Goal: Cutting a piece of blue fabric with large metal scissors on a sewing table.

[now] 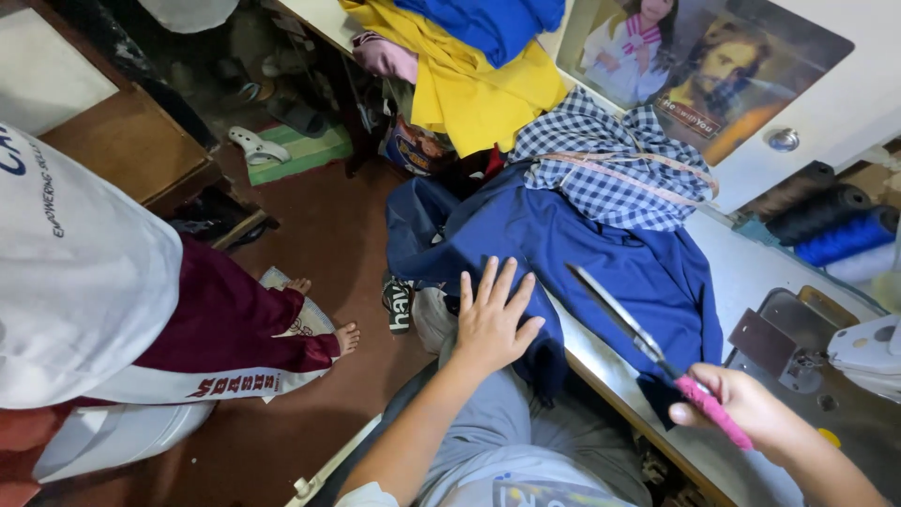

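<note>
Your left hand [492,322] lies flat, fingers spread, palm down on the dark blue cloth garment [601,258] where it droops over the near edge of the pale sewing table [751,272]. Your right hand [741,406] is curled shut around the pink-wrapped handle of a pair of long steel scissors [631,324], and the blades point away from you, lying together above the blue cloth; the tip sits just right of your left fingertips. A dark corner of the cloth hangs beside your right thumb at the table's near edge.

Beyond the blue garment, a blue-and-white checked cloth [601,164] rests on its far end with a tan measuring tape [619,164] looped across it. Farther back, a yellow cloth [479,94] and a bright blue cloth [488,23] are piled at the table's far left corner. To the right, thread spools [835,225] in brown, black and blue stand along the right edge, near the metal plate of a sewing machine [807,347]. On the red floor to your left sits a person in a white shirt and maroon trousers [225,329], barefoot.
</note>
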